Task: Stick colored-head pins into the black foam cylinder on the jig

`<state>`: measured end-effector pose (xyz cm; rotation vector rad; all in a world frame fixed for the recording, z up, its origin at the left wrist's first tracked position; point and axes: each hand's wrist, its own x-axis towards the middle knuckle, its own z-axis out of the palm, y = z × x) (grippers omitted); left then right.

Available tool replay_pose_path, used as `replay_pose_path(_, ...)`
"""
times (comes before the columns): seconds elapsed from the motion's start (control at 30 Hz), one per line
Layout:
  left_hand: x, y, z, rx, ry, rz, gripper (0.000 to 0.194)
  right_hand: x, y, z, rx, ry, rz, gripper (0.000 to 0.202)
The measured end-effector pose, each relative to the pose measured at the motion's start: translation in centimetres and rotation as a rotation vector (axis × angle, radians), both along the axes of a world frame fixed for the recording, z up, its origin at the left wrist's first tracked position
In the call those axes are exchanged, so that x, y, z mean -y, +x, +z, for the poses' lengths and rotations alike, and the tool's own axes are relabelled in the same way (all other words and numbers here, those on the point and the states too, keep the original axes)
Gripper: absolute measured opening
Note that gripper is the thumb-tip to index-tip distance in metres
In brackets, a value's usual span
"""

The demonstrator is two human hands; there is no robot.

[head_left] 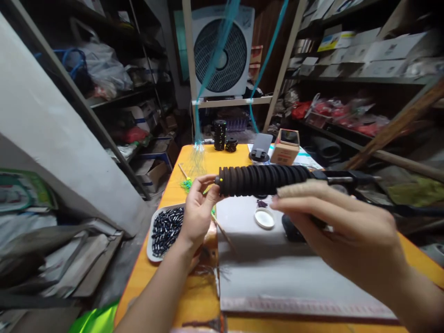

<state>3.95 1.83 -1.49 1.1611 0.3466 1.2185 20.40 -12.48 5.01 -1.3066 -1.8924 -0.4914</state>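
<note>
A black ribbed cylinder (263,180) lies level above the table, its right end joined to a black device with a metal rod (338,179). At its left end my left hand (201,203) pinches a small dark piece with a yellow-green spot (218,179). My right hand (347,222) is stretched out in front of the cylinder's right part, fingers together and pointing left, with a pale covering on one finger. Whether its fingertips touch the cylinder or hold anything is hidden by blur. Below the cylinder, a round white lid (264,218) rests on white paper (249,277).
A tray (150,245) of small black shiny pieces is at the left of the yellow table (138,296). Black stacked discs (219,135), a phone stand (260,147) and a cardboard box (285,152) stand at the back. Blue strands hang before a fan (222,55).
</note>
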Motion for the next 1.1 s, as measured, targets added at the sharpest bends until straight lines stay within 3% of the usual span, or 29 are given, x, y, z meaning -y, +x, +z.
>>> replay_pose_path(0.1, 0.1, 0.0, 0.1, 0.0, -0.002, -0.021, 0.023, -3.5, -2.0, 2.4, 0.079, 0.122, 0.026, 0.017)
replay_pose_path(0.23, 0.1, 0.0, 0.3, 0.008, -0.004, -0.043, 0.023, -5.9, -3.3, 3.0, 0.194, 0.169, -0.018, 0.007)
replay_pose_path(0.47, 0.2, 0.1, 0.4, 0.027, -0.011, -0.052, 0.024, -6.0, -3.5, 2.7, 0.308, 0.235, -0.051, 0.006)
replay_pose_path(0.83, 0.4, 0.1, 0.4, 0.02, 0.0, -0.035, 0.023, -6.0, -3.5, 2.3, 0.449, 0.193, -0.046, 0.008)
replay_pose_path(1.1, 0.4, 0.1, 0.5, -0.008, -0.003, -0.024, 0.026, -6.0, -4.1, 2.6, 0.486, 0.123, 0.009, 0.03)
